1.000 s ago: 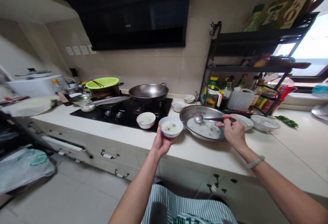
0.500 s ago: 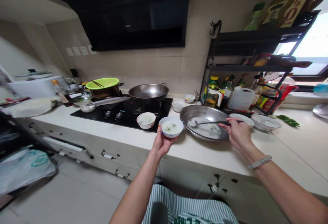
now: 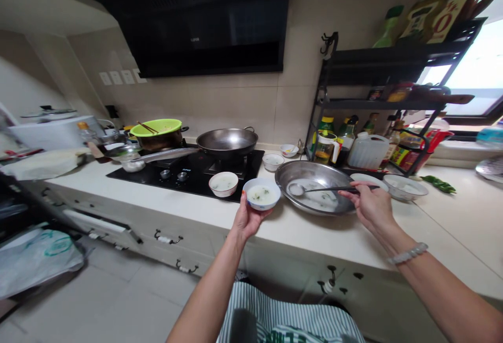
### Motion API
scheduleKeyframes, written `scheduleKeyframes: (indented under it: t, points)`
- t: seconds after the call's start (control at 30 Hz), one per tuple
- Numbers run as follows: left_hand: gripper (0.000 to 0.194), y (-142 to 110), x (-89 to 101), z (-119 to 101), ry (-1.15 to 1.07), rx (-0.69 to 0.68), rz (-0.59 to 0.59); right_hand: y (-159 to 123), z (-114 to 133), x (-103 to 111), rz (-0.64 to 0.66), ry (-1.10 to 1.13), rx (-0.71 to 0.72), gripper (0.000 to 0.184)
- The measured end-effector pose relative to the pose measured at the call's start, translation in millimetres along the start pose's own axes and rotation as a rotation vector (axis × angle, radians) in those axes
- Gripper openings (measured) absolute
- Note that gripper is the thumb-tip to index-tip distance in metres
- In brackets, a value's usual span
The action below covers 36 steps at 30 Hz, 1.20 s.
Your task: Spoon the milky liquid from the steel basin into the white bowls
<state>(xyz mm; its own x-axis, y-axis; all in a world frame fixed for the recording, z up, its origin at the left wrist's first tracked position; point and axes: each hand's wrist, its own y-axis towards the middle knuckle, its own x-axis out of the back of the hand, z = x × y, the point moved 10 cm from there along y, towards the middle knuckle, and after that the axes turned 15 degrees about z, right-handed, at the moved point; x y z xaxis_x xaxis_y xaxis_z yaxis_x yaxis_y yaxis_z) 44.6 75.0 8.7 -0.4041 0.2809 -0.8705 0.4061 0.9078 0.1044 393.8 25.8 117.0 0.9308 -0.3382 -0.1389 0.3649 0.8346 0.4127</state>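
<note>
A white bowl of pale soup with dark green bits rests in my left hand, thumb at its rim and fingers beneath. My right hand grips the dark handle of a ladle. The ladle's head lies in a wide steel basin, over whitish liquid with green bits. Left of the held bowl, a second bowl with pale liquid sits at the edge of the black stove.
A steel wok and a pot under a lime-green colander stand on the stove. Small bowls sit behind the basin, larger bowls to its right. A dark rack of bottles stands behind. Green peppers lie at right.
My right hand has shifted slightly to the right with the ladle. My left hand and the bowl stay almost where they were.
</note>
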Motion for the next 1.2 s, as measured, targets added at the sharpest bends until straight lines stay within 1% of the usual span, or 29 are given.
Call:
scheduleKeyframes:
  t: [0.13, 0.37, 0.53, 0.63, 0.83, 0.93, 1.1, 1.2]
  points:
    - [0.056, 0.3, 0.0, -0.3, -0.001, -0.005, 0.000, -1.0, -4.5, 4.5, -0.021, -0.014, -0.065, 0.015]
    - [0.057, -0.6, -1.4, -0.6, -0.003, -0.004, -0.011, 0.1, -7.7, 8.3, -0.031, -0.033, -0.085, 0.016]
    - [0.057, -0.7, -2.1, -1.0, -0.003, -0.006, -0.012, 2.7, -5.5, 7.0, -0.009, -0.009, -0.045, 0.013]
    - [0.056, -0.5, -1.0, -0.7, -0.002, 0.000, -0.011, 1.2, -6.3, 10.7, -0.053, 0.007, -0.068, 0.010]
    - [0.059, 0.3, 0.2, -0.4, 0.002, 0.001, -0.002, -1.5, 7.6, 7.6, -0.088, 0.032, -0.087, 0.008]
    - [0.058, -0.1, -0.7, -0.6, 0.000, -0.001, -0.004, -2.7, 17.7, 1.9, -0.104, 0.057, -0.102, 0.006]
    - [0.056, -0.3, -0.7, 0.2, -0.007, 0.004, -0.011, -2.2, 36.7, -16.4, -0.055, 0.088, -0.042, 0.009]
    - [0.058, 0.4, 0.3, 0.2, -0.009, 0.000, -0.001, -3.7, 44.3, -32.6, 0.004, 0.106, -0.007, 0.009]
